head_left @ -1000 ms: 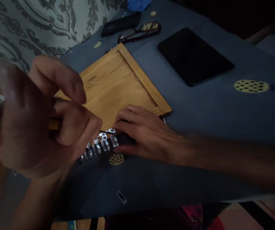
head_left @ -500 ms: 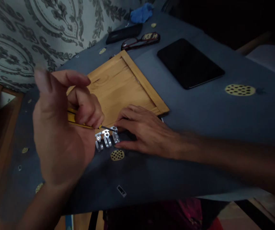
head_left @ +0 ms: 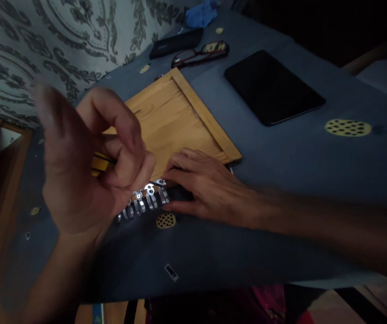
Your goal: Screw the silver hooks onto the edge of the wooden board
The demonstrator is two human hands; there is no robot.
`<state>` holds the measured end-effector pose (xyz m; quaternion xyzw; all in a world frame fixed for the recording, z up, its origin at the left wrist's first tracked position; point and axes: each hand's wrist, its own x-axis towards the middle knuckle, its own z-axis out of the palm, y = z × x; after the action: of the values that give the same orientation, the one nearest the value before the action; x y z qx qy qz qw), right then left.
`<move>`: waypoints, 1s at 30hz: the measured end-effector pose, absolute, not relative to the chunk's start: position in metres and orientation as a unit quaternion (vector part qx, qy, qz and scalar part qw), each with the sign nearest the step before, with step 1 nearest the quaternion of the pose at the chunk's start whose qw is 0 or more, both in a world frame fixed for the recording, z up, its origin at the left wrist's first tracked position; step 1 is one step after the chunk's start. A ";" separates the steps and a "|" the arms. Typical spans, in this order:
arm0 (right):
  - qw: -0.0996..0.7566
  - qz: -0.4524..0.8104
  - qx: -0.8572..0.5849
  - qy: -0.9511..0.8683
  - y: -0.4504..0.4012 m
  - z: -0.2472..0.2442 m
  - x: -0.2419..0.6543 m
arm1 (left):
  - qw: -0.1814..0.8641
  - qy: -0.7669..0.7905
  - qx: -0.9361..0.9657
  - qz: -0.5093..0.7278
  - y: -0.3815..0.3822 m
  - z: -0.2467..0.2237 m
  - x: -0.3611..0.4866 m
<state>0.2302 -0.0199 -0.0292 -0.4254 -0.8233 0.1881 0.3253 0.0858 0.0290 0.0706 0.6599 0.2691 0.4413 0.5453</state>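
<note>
My left hand (head_left: 88, 166) is closed round the yellow handle of a screwdriver (head_left: 100, 164). The screwdriver's thin dark shaft comes out below my fingers, its tip at a screw on the end metal hook (head_left: 163, 194). Several silver hooks (head_left: 140, 204) run in a row along the near edge of a wooden board (head_left: 171, 117); my left hand hides part of this row. On the board's near right edge lies my right hand (head_left: 207, 184), fingers bent over the wood beside the end hook and thumb below it. Its fingertips grip the edge there.
A patterned blue-grey cloth (head_left: 247, 252) covers the table. Beyond the board are a black tablet (head_left: 271, 87), a pair of glasses (head_left: 202, 54), a dark flat case (head_left: 176, 43) and a crumpled blue cloth (head_left: 202, 14). A patterned curtain (head_left: 78, 27) hangs at the far left.
My left hand has turned with the screwdriver, its fingers rolling over the handle, and shifted slightly left. More hooks now show below it. My right hand stays in place.
</note>
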 end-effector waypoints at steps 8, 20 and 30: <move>0.335 0.183 -0.415 -0.826 -0.019 -0.034 0.231 | 0.555 0.244 0.639 0.474 0.018 0.056 0.089; 0.319 0.168 -0.423 -0.831 -0.019 -0.034 0.229 | 0.507 0.272 0.689 0.441 0.010 0.050 0.071; 0.346 0.163 -0.412 -0.827 -0.018 -0.036 0.228 | 0.461 0.260 0.702 0.476 0.004 0.053 0.055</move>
<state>0.2281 -0.0180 -0.0361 -0.4121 -0.8271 0.1629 0.3458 0.0550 0.0037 0.0531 0.7022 0.2600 0.4764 0.4609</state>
